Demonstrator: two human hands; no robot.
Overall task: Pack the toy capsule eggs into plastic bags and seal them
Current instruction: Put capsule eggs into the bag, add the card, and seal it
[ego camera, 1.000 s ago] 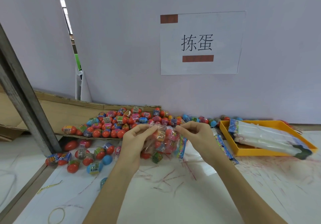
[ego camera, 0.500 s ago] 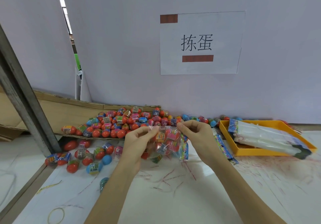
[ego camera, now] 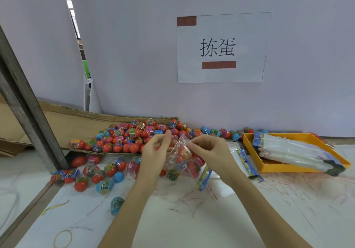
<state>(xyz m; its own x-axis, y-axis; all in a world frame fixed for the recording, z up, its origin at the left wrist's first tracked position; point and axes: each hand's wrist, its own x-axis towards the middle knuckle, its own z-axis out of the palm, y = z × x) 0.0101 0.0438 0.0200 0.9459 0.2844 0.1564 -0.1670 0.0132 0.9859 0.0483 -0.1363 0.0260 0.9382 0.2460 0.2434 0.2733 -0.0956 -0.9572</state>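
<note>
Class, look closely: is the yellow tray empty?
No. The yellow tray holds a stack of plastic bags.

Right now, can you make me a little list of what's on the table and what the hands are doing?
left hand: beside the bag, fingers loosely curled; whether it touches the plastic is unclear
right hand: pinches the bag's top edge
plastic bag: clear, holding several eggs, held between the hands over the table
loose eggs: piled on cardboard by the wall, more scattered in front
yellow tray: on the right, holding a stack of empty bags
rubber band: near front left edge
</note>
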